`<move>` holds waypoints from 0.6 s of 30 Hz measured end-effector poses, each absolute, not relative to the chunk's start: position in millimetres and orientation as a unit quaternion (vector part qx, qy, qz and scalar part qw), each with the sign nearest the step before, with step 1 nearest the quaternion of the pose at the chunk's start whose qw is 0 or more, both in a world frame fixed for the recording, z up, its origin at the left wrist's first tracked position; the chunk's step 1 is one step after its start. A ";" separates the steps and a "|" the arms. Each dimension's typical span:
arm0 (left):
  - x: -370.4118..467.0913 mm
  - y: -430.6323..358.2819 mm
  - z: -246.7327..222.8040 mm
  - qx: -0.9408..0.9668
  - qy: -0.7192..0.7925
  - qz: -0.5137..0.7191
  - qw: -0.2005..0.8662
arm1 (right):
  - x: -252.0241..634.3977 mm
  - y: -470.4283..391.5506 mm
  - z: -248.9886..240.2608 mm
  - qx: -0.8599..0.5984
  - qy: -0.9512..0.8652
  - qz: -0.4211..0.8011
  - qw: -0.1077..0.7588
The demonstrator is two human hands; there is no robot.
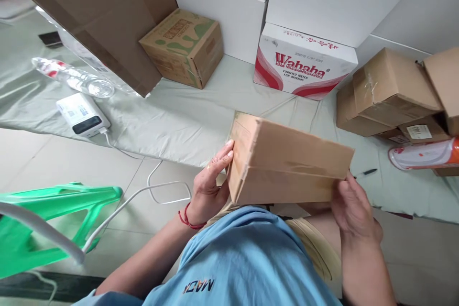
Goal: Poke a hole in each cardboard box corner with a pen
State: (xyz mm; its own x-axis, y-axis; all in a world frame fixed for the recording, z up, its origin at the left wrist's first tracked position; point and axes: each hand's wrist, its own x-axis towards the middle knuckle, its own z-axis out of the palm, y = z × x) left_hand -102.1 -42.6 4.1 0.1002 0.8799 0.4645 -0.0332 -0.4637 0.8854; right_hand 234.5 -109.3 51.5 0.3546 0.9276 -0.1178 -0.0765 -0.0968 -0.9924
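In the head view, we find the plain brown cardboard box (294, 162) tilted in front of the blue shirt (251, 258), at the near edge of the tabletop (186, 119). The fingers of the left hand (210, 179) press on one end; those of the right hand (355, 205) grip the opposite lower corner, partly hidden. We judge that a slip there, caused by uneven support, could drop the box past the edge. The white cable (167, 185), looping off that edge from the power bank (83, 114), could snag the left forearm and drag the bank down. A swing to the right could knock the dark, slender tool (366, 172). We note a strip of creased cloth between the box and the Wahaha carton (304, 67); stacked cartons (387, 91) bound the right, the green stool (89, 201) the floor at left.
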 end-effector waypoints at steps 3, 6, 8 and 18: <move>-105.7 -37.2 9.9 0.600 0.290 0.554 0.499 | 235.2 -110.1 41.7 -0.624 -0.403 0.397 0.540; -106.5 -34.9 18.9 0.509 0.292 0.551 0.593 | 232.0 -107.4 31.6 -0.635 -0.447 0.335 0.533; -104.7 -36.0 23.4 0.457 0.317 0.563 0.612 | 228.7 -105.6 25.2 -0.632 -0.457 0.310 0.544; -114.2 -74.8 57.9 0.549 0.426 0.490 0.526 | 241.2 -132.3 8.2 -0.657 -0.501 0.236 0.512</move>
State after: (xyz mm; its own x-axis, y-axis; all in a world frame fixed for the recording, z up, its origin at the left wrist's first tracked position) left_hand -114.2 -74.8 57.9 0.1560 0.9837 0.0891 -0.0476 -0.0827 0.9954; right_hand 241.2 -132.3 8.2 0.3875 0.8993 0.2025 0.4166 0.0251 -0.9088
